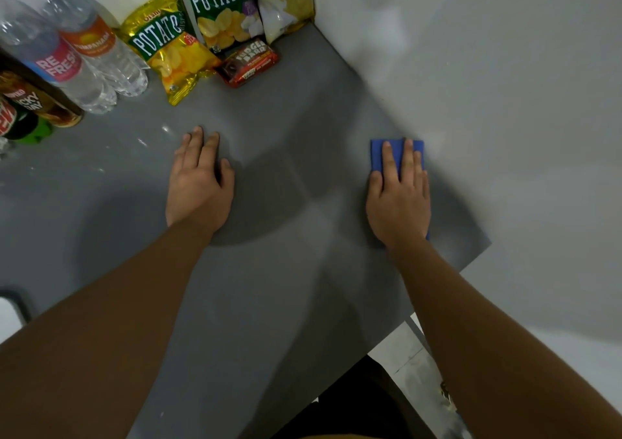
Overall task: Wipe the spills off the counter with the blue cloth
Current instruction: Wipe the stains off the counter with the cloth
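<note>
Head camera looks straight down on a smooth dark grey counter (269, 270), and both bare arms are stretched out over it. Right hand (399, 199) lies flat with straight fingers on top of the folded blue cloth (378, 156), pressing it to the surface right by the counter's right edge, close against the pale grey wall (505, 102); only the cloth's far end and a sliver near the wrist peek out from under the palm. Left hand (198, 183) is spread and relaxed too, palm down on bare counter, holding nothing, well apart from the cloth. Off to the left of that hand, a few small shiny wet spots (151, 137) glint on the grey surface. Along the back, a line of snacks leans on the wall: a yellow-and-green foil potato chip bag (168, 48), a taller green potato chip bag (220, 8) beside it, a pale yellow snack bag (286, 1) tucked in the corner, and a small dark red fudge bar wrapper (249, 62) lying flat just in front of them. Further left stand two clear plastic water bottles (84, 55), one with a pink-and-blue label, one with an orange label, then a brown-labelled bottle (40, 102) and a green soda bottle (20, 125) at the frame's edge. Faint grey shadows of the arms fan across the middle of the counter.
</note>
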A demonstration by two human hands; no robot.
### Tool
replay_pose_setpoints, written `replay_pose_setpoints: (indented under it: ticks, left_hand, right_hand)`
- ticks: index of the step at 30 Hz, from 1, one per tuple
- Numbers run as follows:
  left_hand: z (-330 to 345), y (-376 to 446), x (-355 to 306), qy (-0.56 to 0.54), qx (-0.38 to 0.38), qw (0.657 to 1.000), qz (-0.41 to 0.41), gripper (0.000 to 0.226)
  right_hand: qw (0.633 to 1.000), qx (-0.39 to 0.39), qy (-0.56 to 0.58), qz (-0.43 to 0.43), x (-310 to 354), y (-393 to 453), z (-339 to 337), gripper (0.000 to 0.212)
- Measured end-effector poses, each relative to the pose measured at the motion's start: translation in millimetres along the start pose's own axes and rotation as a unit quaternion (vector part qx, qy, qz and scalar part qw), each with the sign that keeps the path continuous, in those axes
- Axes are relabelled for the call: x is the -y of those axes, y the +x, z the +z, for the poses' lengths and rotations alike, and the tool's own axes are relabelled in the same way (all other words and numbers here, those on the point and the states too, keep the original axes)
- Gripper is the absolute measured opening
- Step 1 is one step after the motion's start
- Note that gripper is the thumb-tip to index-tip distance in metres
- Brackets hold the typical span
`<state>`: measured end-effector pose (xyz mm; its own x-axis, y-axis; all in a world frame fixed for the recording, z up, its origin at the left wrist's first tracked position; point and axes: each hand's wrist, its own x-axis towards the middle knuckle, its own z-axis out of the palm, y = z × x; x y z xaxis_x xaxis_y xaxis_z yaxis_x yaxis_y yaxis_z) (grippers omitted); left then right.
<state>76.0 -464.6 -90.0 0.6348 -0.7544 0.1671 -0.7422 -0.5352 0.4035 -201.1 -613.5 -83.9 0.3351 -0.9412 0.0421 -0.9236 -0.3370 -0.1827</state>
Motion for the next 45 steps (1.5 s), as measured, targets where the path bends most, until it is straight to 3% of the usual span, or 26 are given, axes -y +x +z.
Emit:
replay_pose_setpoints:
  ticks: [6,10,17,25,34,39,45]
  left_hand:
    - [0.7,-0.8,0.5,-0.001,0.003,1.0,-0.001,0.051]
    - [0.6,-0.4,0.5,0.001,0.005,1.0,-0.001,0.052]
    - [0.0,-0.5,1.4,0.004,0.014,1.0,-0.002,0.052]
    - [-0.7,-0.8,-0.1,-0.013,0.008,1.0,-0.004,0.051]
    - [-11.7,0.9,-6.7,-0.041,0.049,0.998,-0.028,0.051]
    - [-20.1,-5.9,-12.0,-0.046,0.045,0.998,-0.029,0.049]
    - [-25.9,-37.4,-27.8,-0.04,0.036,0.998,-0.024,0.045]
  right_hand:
    - [0.999,0.037,0.011,0.019,4.7,-61.3,-0.1,0.06]
    - [0.998,0.041,0.004,-0.044,37.1,-88.5,9.0,0.059]
    - [0.991,0.025,0.022,-0.127,43.2,-33.6,8.9,0.056]
    - [0.999,0.009,0.009,-0.048,-12.9,-11.1,-3.0,0.055]
    - [0.997,0.068,0.007,-0.021,-25.2,-88.9,-10.0,0.062]
    - [0.989,0.093,0.006,-0.114,1.6,-116.5,-0.5,0.059]
    - [0.977,0.092,0.019,-0.19,-12.9,-57.0,-8.7,0.056]
